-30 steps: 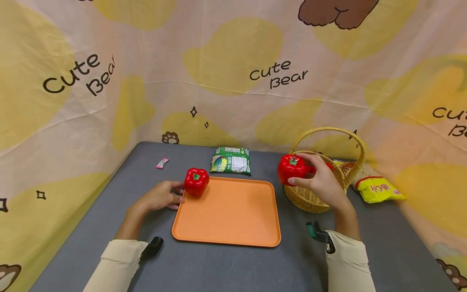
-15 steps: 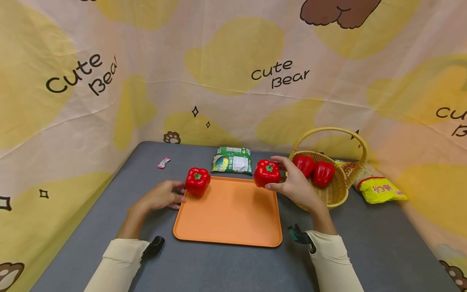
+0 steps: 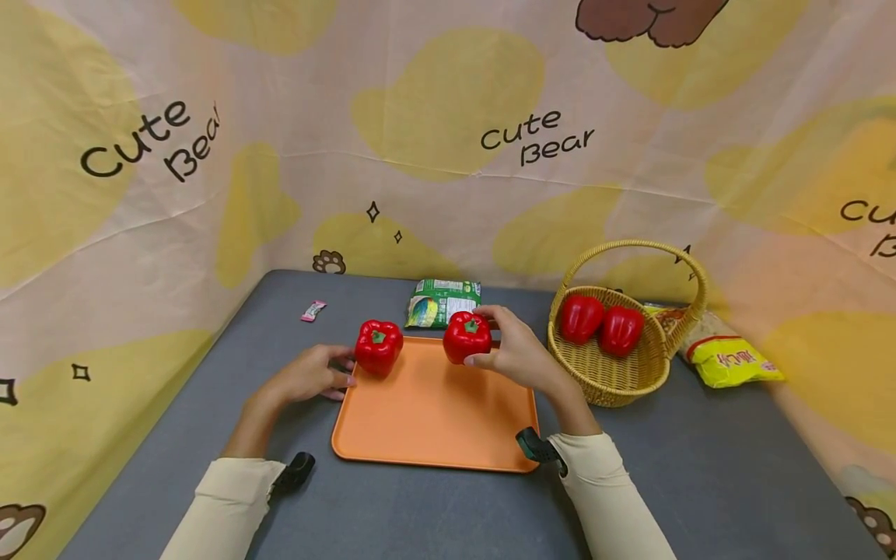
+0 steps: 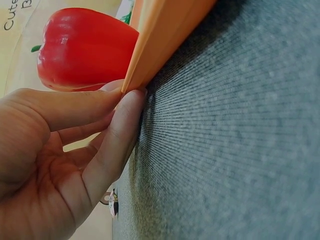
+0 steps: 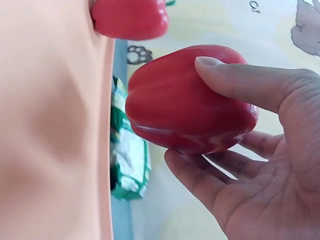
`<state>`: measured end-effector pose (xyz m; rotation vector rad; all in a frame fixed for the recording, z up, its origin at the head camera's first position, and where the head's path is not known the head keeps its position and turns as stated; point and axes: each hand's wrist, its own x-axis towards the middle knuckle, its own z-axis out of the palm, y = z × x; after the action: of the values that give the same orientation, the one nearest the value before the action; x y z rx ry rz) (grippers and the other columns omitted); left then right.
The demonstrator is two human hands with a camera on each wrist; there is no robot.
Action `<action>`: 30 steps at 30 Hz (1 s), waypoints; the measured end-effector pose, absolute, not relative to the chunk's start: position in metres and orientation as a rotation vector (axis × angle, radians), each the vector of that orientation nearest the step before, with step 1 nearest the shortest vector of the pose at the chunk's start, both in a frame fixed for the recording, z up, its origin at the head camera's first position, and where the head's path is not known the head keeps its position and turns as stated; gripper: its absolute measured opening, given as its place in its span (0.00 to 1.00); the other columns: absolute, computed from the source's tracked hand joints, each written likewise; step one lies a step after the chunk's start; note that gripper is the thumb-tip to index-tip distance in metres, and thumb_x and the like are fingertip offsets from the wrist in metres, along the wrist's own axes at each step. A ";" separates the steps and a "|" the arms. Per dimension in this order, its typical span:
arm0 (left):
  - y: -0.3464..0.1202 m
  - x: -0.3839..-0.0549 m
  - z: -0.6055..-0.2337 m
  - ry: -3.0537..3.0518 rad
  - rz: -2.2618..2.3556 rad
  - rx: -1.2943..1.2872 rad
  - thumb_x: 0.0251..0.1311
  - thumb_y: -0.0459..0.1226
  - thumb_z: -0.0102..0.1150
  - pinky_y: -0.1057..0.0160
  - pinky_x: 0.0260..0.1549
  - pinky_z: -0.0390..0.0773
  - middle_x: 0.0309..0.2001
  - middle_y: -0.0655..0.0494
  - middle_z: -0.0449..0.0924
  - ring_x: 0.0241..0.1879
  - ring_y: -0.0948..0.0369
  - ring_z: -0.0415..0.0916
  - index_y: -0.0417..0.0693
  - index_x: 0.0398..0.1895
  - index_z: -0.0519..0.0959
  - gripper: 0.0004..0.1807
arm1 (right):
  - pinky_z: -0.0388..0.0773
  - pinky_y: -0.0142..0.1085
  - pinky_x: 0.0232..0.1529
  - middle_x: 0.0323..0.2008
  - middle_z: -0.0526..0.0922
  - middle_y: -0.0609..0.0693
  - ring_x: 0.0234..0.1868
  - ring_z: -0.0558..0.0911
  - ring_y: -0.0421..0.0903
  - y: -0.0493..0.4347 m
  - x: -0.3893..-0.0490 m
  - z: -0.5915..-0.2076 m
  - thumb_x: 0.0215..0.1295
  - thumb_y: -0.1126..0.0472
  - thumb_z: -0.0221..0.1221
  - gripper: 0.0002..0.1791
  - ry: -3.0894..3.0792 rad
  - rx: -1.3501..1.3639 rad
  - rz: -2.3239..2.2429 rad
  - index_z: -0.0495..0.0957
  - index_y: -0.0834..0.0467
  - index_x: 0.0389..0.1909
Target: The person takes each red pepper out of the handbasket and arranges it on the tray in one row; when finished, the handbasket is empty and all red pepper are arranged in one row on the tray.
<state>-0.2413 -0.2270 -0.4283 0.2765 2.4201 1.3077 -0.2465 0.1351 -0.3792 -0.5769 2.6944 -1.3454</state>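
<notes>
My left hand (image 3: 309, 375) pinches the left rim of an orange tray (image 4: 165, 40) between thumb and fingers. Just inside that rim, a red bell pepper (image 3: 379, 348) stands upright in the tray's back left corner, its green stem on top. Over the back of the tray, my right hand (image 3: 519, 348) holds another red bell pepper (image 5: 187, 100), thumb on one side and fingers on the other. In the right wrist view this pepper hangs above the tray surface, which carries its shadow.
A wicker basket (image 3: 609, 385) with a tall handle and two red peppers (image 3: 602, 324) stands at the right. Behind it lies a yellow food bag (image 3: 731, 362). A green packet (image 3: 437, 302) sits behind the tray, and a small pink wrapped candy (image 3: 313, 311) lies at the back left.
My right hand has carried the pepper leftward from over the basket to above the tray, uncovering the two peppers in the basket. My left hand has stayed at the tray's rim.
</notes>
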 end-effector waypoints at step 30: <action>-0.226 -0.242 -0.427 2.433 1.302 0.259 0.67 0.29 0.65 0.58 0.40 0.91 0.57 0.33 0.79 0.40 0.56 0.86 0.24 0.72 0.67 0.33 | 0.86 0.49 0.59 0.66 0.77 0.56 0.65 0.77 0.56 0.079 -0.269 -0.403 0.56 0.64 0.77 0.45 2.612 -0.615 -1.238 0.68 0.61 0.74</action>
<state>-0.2416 -0.2261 -0.4267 0.2591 2.4333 1.3020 -0.2689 0.0786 -0.4029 -0.6154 2.6117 -1.2383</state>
